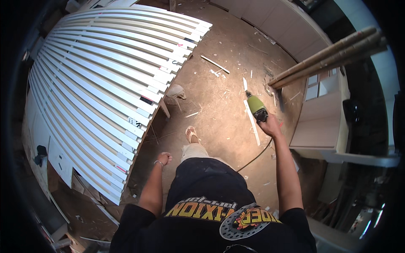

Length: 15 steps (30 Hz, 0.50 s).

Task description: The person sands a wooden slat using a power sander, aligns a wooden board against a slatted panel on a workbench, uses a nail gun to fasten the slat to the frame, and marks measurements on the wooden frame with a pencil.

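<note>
In my right hand (270, 125) is a green corded power tool (255, 105) with a black rear part. Its narrow dark end points away from me, and its exact kind is hard to make out. A black cord (256, 158) trails from near that hand down toward my body. My left hand (165, 158) hangs low beside my leg, fingers curled in, with nothing visible in them and a bracelet at the wrist. Nearest to it is the right edge of a large slatted panel (107, 80), made of long white strips laid side by side.
Wood strips (253, 122) and scraps litter the brown floor (223, 105). Long poles (325, 59) jut in from the right above a pale cabinet (318, 122). Light panels (278, 19) line the far right. A cloth-like bundle (176, 91) lies by the slatted panel's supports.
</note>
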Tool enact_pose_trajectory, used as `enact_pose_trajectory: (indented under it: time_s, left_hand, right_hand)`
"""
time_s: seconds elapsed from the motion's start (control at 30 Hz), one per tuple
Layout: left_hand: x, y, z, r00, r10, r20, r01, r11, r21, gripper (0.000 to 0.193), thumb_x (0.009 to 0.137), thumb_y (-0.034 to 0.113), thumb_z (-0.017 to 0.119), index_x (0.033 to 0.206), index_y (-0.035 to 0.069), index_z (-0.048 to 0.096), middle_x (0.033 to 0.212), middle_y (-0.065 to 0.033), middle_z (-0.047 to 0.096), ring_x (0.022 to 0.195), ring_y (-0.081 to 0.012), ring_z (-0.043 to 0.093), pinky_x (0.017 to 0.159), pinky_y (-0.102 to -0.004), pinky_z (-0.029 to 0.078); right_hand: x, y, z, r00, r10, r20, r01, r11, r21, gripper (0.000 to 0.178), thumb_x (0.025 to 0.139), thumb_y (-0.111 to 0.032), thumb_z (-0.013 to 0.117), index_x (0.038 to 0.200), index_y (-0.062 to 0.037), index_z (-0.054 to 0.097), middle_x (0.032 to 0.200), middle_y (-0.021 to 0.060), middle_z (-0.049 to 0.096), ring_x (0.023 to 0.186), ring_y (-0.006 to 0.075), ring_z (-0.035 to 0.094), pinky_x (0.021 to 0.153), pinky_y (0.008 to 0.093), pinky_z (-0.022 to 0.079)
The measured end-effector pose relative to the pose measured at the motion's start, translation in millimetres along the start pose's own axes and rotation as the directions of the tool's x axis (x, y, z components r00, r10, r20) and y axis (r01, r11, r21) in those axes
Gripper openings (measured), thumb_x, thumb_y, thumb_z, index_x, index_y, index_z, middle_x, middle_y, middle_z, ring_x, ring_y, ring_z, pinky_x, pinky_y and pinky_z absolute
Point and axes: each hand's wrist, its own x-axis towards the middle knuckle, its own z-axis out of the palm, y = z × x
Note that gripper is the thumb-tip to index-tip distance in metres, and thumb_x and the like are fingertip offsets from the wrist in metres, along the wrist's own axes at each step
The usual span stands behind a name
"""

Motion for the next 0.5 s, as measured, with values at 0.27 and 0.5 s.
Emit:
enact_pose_trajectory:
  time_s: [0.27, 0.5]
  left_hand:
    - [24.1, 180.9, 71.1, 0.9, 0.435, 0.037, -0.424, 0.891, -0.161, 0.021, 0.097, 0.019, 0.062, 0.097, 0.002, 0.074, 0.092, -0.011, 0.075, 0.084, -0.0168, 0.072, 0.077, -0.0314, 0.057]
    - [24.6, 148.8, 71.3, 0.96, 0.238, -0.147, -0.265, 0.942, -0.208, 0.035, 0.099, 0.025, 0.057, 0.121, 0.0, 0.065, 0.107, -0.0123, 0.075, 0.098, -0.0222, 0.071, 0.092, -0.0364, 0.054]
  right_hand:
    - [141.2, 22.2, 61.5, 0.834, 0.069, 0.547, 0.085, 0.964, -0.251, 0.04, 0.081, -0.027, 0.07, 0.105, 0.0054, 0.069, 0.093, 0.028, 0.073, 0.091, 0.04, 0.073, 0.083, 0.045, 0.057]
    - [322.6, 20.8, 74.7, 0.725, -0.036, 0.688, 0.327, 0.897, -0.298, 0.035, 0.081, -0.022, 0.065, 0.101, 0.0053, 0.07, 0.09, 0.031, 0.071, 0.09, 0.0409, 0.073, 0.079, 0.0462, 0.054]
